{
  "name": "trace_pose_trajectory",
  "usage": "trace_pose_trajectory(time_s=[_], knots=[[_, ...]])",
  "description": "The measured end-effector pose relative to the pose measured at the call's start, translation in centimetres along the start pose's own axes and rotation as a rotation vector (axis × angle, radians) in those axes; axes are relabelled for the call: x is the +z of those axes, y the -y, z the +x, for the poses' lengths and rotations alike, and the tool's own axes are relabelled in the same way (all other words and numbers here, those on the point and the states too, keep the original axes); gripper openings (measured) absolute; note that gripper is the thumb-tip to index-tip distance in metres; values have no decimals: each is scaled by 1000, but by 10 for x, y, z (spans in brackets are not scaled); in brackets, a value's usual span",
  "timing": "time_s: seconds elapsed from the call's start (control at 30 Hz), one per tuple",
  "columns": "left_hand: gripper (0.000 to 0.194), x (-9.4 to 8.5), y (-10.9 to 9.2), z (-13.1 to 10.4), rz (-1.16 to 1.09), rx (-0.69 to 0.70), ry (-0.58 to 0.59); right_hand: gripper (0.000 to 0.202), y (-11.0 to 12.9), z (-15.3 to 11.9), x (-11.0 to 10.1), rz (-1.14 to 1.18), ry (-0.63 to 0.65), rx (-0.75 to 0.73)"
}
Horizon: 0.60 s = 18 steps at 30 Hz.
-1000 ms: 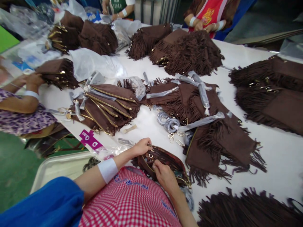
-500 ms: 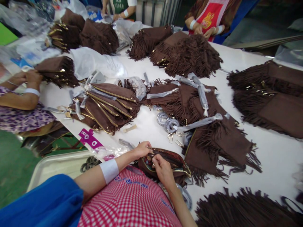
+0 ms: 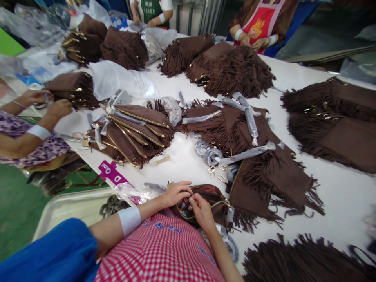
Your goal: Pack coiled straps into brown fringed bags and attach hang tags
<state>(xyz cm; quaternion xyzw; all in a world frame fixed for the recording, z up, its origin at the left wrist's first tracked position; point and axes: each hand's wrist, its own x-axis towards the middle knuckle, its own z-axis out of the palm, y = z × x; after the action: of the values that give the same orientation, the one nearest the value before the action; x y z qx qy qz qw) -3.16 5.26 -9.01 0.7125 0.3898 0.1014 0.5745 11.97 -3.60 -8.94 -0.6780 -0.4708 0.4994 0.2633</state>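
An unzipped brown fringed bag is in front of my apron, its mouth gaping with a patterned lining and gold zipper edge. My left hand reaches over its left side, fingers bent and closed together at the opening. Fingertips of my right hand are pinched inside the mouth, meeting those of the left. Whatever is between them is too small to see. Just beyond the bag lie wrapped coils and loose gold metal rings. More brown fringed bags are piled to the right.
A row of zippered bags stands ahead to the left. Fringed piles sit farther back. A pale tray with dark rings is at the lower left. A co-worker's hands handle a bag at left; two other people stand across the table.
My left hand has moved from the bag's rim to meet my right fingertips at the opening. The bag's mouth has shifted slightly. The co-worker's hands at left have moved apart.
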Motion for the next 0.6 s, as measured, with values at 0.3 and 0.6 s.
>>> trace_pose_trajectory(time_s=[0.3,0.6], knots=[[11,-18,-36,11,690,207,173,16,14,-14,-26,-34,-162,-71],[23,-33,-104,20,280,227,192,26,6,-25,-51,314,-214,40]])
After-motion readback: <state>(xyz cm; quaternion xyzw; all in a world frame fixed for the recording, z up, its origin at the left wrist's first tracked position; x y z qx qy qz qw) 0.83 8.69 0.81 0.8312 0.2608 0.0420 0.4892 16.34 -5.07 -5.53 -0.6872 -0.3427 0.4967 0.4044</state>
